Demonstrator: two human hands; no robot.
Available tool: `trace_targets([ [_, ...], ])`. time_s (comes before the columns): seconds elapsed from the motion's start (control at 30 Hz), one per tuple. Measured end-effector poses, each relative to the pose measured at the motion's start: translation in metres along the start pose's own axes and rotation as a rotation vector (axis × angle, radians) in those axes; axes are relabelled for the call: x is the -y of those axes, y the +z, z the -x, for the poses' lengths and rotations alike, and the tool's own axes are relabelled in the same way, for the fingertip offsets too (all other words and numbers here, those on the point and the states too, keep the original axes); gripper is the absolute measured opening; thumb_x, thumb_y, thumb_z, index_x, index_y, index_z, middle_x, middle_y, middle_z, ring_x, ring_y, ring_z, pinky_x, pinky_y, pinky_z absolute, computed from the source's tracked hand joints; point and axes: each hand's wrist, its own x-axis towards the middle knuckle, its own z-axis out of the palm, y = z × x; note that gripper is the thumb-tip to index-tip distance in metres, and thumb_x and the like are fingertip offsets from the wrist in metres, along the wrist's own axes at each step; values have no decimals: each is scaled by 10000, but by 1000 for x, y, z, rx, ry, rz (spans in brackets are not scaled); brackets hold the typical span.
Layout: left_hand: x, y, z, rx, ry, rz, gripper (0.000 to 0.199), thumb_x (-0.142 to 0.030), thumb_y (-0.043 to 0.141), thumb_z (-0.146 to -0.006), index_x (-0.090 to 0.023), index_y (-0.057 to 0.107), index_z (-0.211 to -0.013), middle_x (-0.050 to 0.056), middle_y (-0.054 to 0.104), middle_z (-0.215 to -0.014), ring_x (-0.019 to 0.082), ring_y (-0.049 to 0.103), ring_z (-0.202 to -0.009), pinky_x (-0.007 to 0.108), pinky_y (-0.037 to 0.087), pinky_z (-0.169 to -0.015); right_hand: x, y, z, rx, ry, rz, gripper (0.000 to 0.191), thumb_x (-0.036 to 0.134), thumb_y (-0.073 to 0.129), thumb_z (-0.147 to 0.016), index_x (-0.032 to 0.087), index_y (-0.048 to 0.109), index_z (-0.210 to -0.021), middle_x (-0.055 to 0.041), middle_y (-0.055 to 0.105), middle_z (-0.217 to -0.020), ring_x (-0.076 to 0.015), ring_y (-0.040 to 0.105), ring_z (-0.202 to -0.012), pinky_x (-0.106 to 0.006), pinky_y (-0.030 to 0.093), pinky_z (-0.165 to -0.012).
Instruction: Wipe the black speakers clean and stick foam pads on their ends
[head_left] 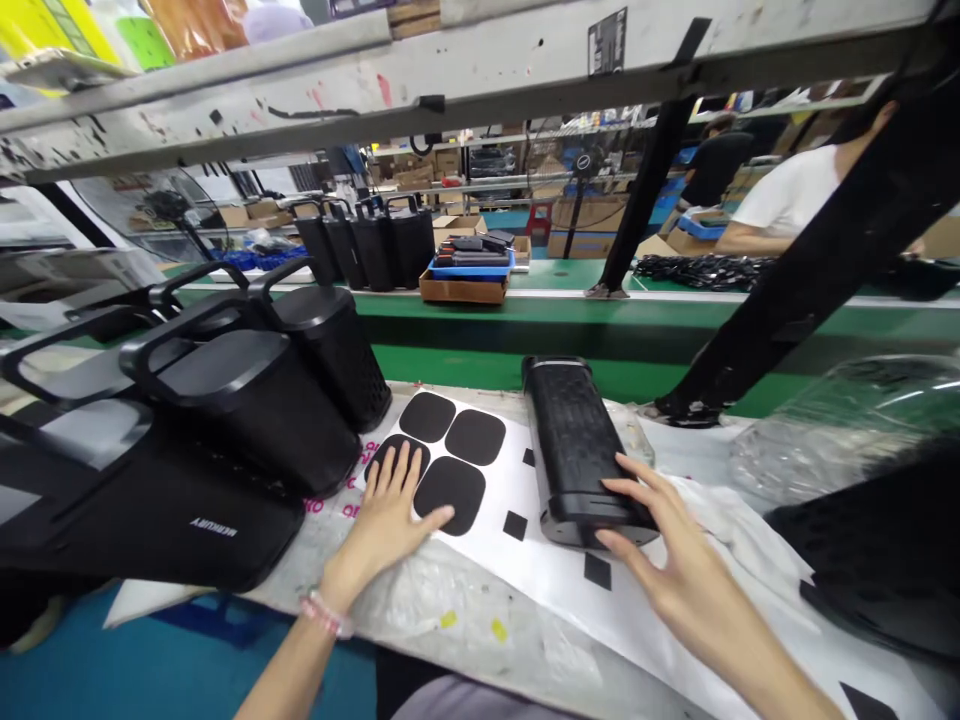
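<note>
My left hand [390, 515] lies flat with fingers spread on a white sheet of black rounded-square stickers [475, 437]. Its fingertips rest on the near-left sticker and its thumb touches the nearest one. My right hand [671, 550] is curved round the near end of a black speaker-like housing [574, 425] lying on its side. The fingers are on its upper edge and the thumb is at its end face. Small black squares [515, 525] dot the white sheet beside it. The housing's underside is hidden.
Several black housings with handles [225, 400] stand close on the left, one lettered MERKURY. Clear plastic bags [847, 430] and another dark housing [885, 550] are at right. A shelf beam [480, 80] crosses overhead; a slanted black post [795, 260] stands right. Other people work beyond.
</note>
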Motion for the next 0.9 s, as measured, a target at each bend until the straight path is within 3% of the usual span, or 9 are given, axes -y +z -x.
trace_targets([
  [0.13, 23, 20, 33, -29, 88, -366, 990, -721, 553, -784, -67, 344, -1498, 234, 247, -1588, 404, 214, -1482, 610, 226, -1176, 54, -7, -24, 72, -128, -47, 229, 436, 533, -945, 304, 611, -1115, -85, 604, -1225, -261, 596, -1156, -399, 534, -919],
  [0.23, 27, 21, 42, -39, 103, -465, 985, -755, 475, -815, -80, 314, -1513, 213, 256, -1590, 384, 248, -1477, 594, 267, -1165, 91, 39, -34, 421, -170, -6, 159, 292, 527, -960, 245, 598, -1094, -70, 640, -1088, -205, 626, -1039, -327, 547, -872],
  [0.3, 32, 15, 40, -26, 89, -469, 940, -738, 436, -849, -85, 314, -1514, 204, 263, -1589, 368, 275, -1472, 583, 274, -1166, 99, 79, -38, 503, -107, 157, 147, 227, 576, -919, 171, 616, -1049, -107, 650, -1034, -254, 634, -985, -390, 549, -853],
  [0.37, 39, 8, 34, -35, 69, -461, 879, -690, 401, -895, -64, 320, -1507, 210, 274, -1582, 349, 297, -1466, 562, 281, -1172, 97, 110, -40, 471, -25, 262, 158, 167, 557, -905, 93, 618, -1031, -188, 635, -1030, -327, 619, -973, -477, 530, -830],
  [0.47, 46, 3, 26, -97, 46, -438, 826, -625, 398, -929, -19, 341, -1487, 236, 312, -1558, 348, 317, -1456, 541, 313, -1165, 86, 131, -44, 389, 62, 340, 181, 184, 523, -918, 41, 613, -984, -256, 603, -985, -394, 587, -966, -520, 492, -793],
  [0.57, 39, 5, 20, -163, 38, -424, 737, -541, 390, -962, 12, 394, -1449, 272, 330, -1538, 376, 284, -1462, 572, 301, -1162, 77, 135, -47, 351, 90, 357, 201, 256, 511, -936, 84, 609, -908, -236, 598, -919, -392, 580, -923, -484, 476, -754],
  [0.67, 28, 12, 15, -169, 88, -372, 577, -396, 288, -1016, -58, 384, -1474, 204, 311, -1572, 316, 235, -1489, 545, 258, -1194, 72, 137, -49, 339, 102, 338, 170, 233, 503, -938, 118, 602, -862, -204, 612, -894, -354, 596, -898, -437, 473, -758],
  [0.8, 27, 22, 10, -132, 123, -306, 519, -316, 262, -1022, -112, 386, -1483, 165, 390, -1541, 287, 357, -1445, 526, 321, -1171, 65, 138, -52, 328, 130, 293, 189, 179, 477, -940, 156, 585, -786, -138, 624, -830, -275, 620, -840, -376, 470, -790],
  [0.9, 33, 27, 8, -134, 117, -297, 518, -313, 273, -1018, -127, 378, -1490, 158, 378, -1547, 289, 348, -1448, 536, 301, -1178, 62, 138, -53, 309, 142, 273, 170, 233, 492, -941, 162, 592, -823, -152, 638, -877, -296, 623, -873, -399, 469, -805],
])
